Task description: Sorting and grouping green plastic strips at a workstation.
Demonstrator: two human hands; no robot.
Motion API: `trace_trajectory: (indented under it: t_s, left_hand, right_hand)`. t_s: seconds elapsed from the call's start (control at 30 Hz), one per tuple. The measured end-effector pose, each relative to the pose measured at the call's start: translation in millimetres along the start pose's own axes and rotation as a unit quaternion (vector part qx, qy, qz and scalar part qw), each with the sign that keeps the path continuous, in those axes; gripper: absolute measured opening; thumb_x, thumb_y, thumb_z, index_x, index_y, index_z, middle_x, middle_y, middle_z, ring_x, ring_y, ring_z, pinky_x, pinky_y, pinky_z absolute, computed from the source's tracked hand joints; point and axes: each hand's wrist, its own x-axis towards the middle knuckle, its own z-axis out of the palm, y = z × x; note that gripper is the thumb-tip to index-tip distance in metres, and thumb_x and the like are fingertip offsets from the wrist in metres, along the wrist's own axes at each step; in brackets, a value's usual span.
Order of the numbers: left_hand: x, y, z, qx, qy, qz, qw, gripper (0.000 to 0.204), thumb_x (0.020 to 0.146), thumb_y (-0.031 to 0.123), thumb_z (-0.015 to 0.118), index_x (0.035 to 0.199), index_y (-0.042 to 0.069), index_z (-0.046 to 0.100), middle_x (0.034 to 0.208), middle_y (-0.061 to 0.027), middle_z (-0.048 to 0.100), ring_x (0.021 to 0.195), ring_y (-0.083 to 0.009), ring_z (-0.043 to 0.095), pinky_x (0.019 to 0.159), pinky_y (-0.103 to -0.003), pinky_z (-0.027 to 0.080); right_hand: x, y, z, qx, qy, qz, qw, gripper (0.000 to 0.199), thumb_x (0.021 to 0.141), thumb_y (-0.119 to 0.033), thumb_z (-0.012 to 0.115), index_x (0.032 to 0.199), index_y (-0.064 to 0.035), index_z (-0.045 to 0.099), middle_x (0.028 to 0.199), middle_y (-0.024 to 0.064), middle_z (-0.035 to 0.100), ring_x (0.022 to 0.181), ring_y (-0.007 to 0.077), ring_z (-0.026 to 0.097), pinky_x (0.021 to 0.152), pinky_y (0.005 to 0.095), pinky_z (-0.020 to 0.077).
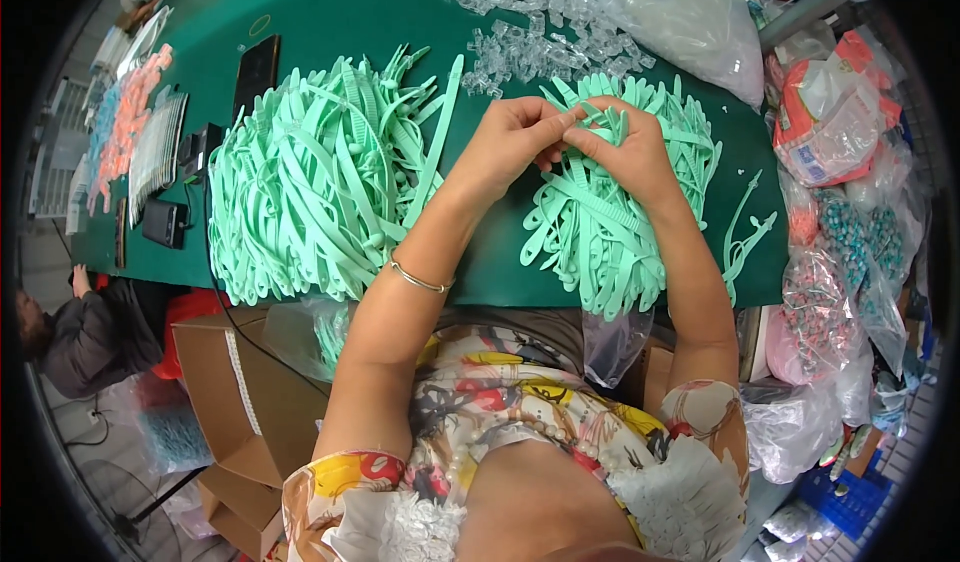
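Above the right-hand pile of mint-green straps, my two hands meet fingertip to fingertip. My right hand is closed, with a mint-green strap pinched between thumb and fingers. Beside it, my left hand is pinched shut against the same spot; what sits between its fingertips is too small to make out. A larger pile of mint-green straps lies left of my left forearm, ribbed and with rounded ends. Small clear plastic pieces are scattered beyond my hands.
A large clear bag rests at the far right of the green table. A black phone and orange straps lie leftward. Bagged parts crowd the right side. Cardboard boxes stand below left; another person is nearby.
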Motion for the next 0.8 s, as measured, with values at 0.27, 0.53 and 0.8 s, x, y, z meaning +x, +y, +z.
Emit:
trace_trajectory:
  t_s: [0.27,0.53,0.8]
  left_hand:
    - [4,-4,-6,-0.017,0.078,0.031,0.996,0.018,0.083,0.019,0.061,0.075,0.003,0.06,0.065,-0.0007,0.055,0.055,-0.0063,0.045,0.05,-0.019,0.034]
    - [5,-5,-13,0.072,0.112,0.054,0.99,0.02,0.083,0.021,0.062,0.076,0.003,0.06,0.065,0.0006,0.055,0.056,-0.0056,0.046,0.05,-0.019,0.035]
    - [18,-16,-34,0.222,0.239,0.205,0.923,0.015,0.076,0.016,0.065,0.081,0.001,0.061,0.066,-0.004,0.058,0.056,-0.0118,0.052,0.053,-0.027,0.042]
  right_hand:
    - [-1,5,-2,-0.067,0.02,0.041,0.997,0.021,0.074,-0.015,0.071,0.085,-0.001,0.061,0.067,-0.0018,0.058,0.062,0.004,0.049,0.054,0.0217,0.0418]
    - [1,7,-3,0.094,0.004,0.08,0.992,0.022,0.085,-0.02,0.061,0.094,0.0005,0.059,0.08,0.0029,0.063,0.068,0.0062,0.053,0.064,0.0214,0.0431]
    - [1,6,-7,0.008,0.081,0.059,0.995,0.027,0.088,-0.019,0.056,0.105,0.0022,0.058,0.085,0.005,0.064,0.069,0.0076,0.052,0.066,0.0222,0.043]
